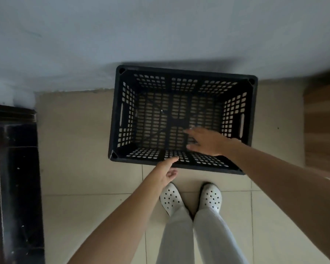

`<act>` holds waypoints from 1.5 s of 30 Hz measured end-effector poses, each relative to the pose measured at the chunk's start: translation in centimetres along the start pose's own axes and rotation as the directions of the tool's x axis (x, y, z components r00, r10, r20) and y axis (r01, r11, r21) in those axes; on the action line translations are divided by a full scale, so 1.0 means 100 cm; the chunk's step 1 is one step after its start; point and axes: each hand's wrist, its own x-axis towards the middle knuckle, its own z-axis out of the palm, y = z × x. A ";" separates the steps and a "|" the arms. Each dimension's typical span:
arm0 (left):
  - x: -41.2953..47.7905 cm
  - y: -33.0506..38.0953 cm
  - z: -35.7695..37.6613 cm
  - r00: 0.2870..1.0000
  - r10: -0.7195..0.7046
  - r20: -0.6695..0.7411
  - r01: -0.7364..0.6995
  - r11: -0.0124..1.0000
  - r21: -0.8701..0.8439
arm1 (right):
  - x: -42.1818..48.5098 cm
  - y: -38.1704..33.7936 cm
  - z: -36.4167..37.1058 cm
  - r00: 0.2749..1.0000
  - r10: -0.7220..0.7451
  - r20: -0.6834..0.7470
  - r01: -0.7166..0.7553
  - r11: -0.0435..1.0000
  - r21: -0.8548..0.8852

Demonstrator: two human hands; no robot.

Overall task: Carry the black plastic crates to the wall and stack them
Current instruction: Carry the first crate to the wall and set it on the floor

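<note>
- I see the black plastic crate (181, 119) on the tiled floor (80, 149), its far rim close against the wall (160, 35).
- My right hand (208, 141) hovers over the near wall, fingers spread, holding nothing; my left hand (166, 168) is at the near rim, fingers loosely curled, contact unclear.
- I judge it light, stiff, perforated; best taken by the slot handles in the end walls.
- No legible writing.
</note>
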 end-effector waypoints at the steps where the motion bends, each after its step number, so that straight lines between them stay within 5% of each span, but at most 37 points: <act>1: -0.002 0.002 0.001 1.000 0.008 0.021 -0.010 0.994 0.109 | -0.010 -0.003 0.014 0.993 -0.019 0.120 0.020 1.000 -0.007; 3: -0.006 0.000 -0.004 0.988 0.148 0.048 -0.152 0.855 0.495 | -0.028 -0.006 0.039 0.966 -0.019 0.257 0.029 0.999 -0.034; 4: -0.003 -0.001 -0.011 0.940 0.332 0.076 -0.279 0.623 0.731 | -0.034 -0.007 0.050 0.963 -0.017 0.269 0.038 0.996 -0.075; 5: 0.001 -0.002 -0.021 0.827 0.537 0.166 -0.355 0.270 0.895 | -0.039 -0.008 0.060 0.968 -0.015 0.252 0.050 0.990 -0.133; 7: 0.008 0.001 -0.039 0.563 0.684 0.464 -0.292 -0.360 0.886 | -0.044 -0.011 0.075 0.982 0.004 0.189 0.048 0.962 -0.270; 8: 0.013 0.003 -0.044 0.536 0.643 0.547 -0.214 -0.523 0.825 | -0.045 -0.010 0.077 0.987 0.019 0.157 0.029 0.955 -0.296; 10: 0.021 0.007 -0.049 0.592 0.554 0.585 -0.114 -0.662 0.741 | -0.049 -0.008 0.077 0.993 0.039 0.107 -0.007 0.959 -0.283; 14: 0.028 0.006 -0.041 0.700 0.484 0.524 -0.018 -0.723 0.691 | -0.058 -0.006 0.077 1.000 0.015 0.023 -0.006 0.932 -0.362; 21: 0.038 0.005 -0.012 0.648 0.487 0.585 -0.022 -0.756 0.654 | -0.063 0.022 0.065 0.995 0.096 -0.036 -0.102 0.875 -0.474; 27: 0.020 0.011 0.001 0.691 0.481 0.540 -0.056 -0.709 0.703 | -0.070 0.028 0.048 0.987 0.158 0.000 -0.146 0.918 -0.369; 39: -0.180 0.017 0.037 0.392 0.602 0.695 -0.094 -0.726 0.682 | -0.221 -0.030 -0.042 0.874 0.399 -0.279 -0.383 0.917 0.110; 45: -0.280 -0.012 0.028 0.326 0.555 0.765 -0.149 -0.769 0.621 | -0.308 -0.105 -0.063 0.774 0.491 -0.399 -0.402 0.869 0.289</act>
